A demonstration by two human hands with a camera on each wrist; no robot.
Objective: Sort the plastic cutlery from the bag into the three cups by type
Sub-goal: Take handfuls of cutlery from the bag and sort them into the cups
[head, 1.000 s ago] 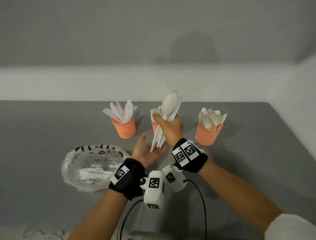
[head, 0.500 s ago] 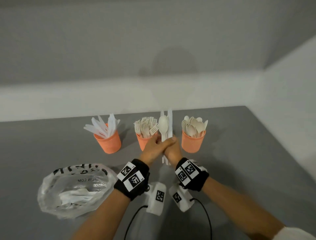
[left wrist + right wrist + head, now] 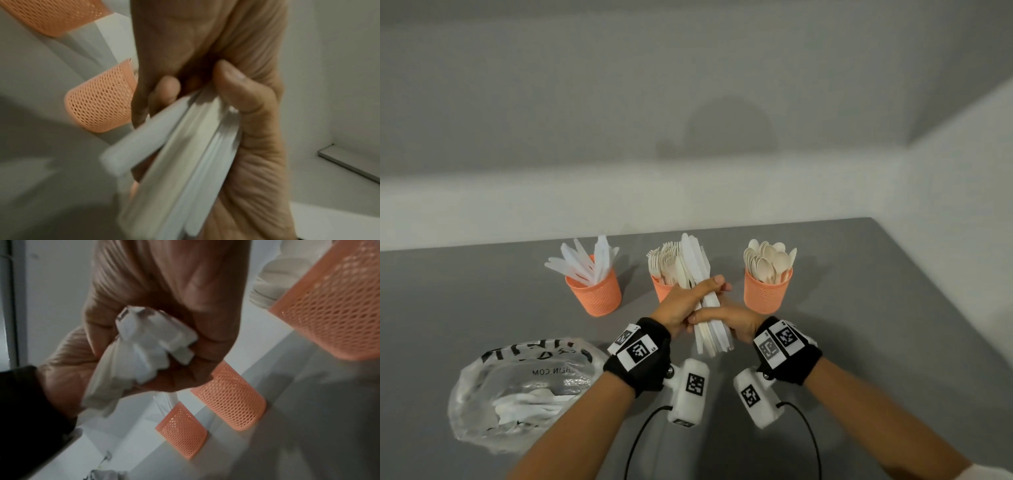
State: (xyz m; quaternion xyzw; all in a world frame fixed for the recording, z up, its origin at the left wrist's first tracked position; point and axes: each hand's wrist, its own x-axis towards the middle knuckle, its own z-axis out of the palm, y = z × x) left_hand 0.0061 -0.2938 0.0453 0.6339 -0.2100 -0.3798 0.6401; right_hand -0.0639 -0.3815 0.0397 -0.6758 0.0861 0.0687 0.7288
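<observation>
Change: a second ago the right hand [image 3: 736,320] alone held a mixed bundle with a spoon bowl on top while the left hand [image 3: 685,303] lay flat beneath it; now both hands clasp the bundle of cutlery [image 3: 702,294] together, and no spoon bowl shows at its top, only long serrated blades.
Left hand: fingers wrapped round the bundle's upper part, thumb side facing the cups; in the left wrist view the curled fingers [image 3: 164,91] press on the flat white handles [image 3: 185,154].
Right hand: clenched round the lower handles, whose cut ends poke out of the fist [image 3: 156,344] in the right wrist view.
Bundle position: held tilted in the air in front of the fork cup [image 3: 662,291], tips leaning away from the person, touching no cup as far as I can tell.
Cups: knife cup [image 3: 595,291] on the left, fork cup in the middle, spoon cup [image 3: 767,287] on the right, all three well filled.
Bag [image 3: 524,390]: lies on the grey table [image 3: 482,291] near the left forearm, with white pieces inside.
Meaning: the handful looks reduced to knives, so it probably belongs in the left cup; the bag is not yet emptied, so sorting is far along but unfinished.
</observation>
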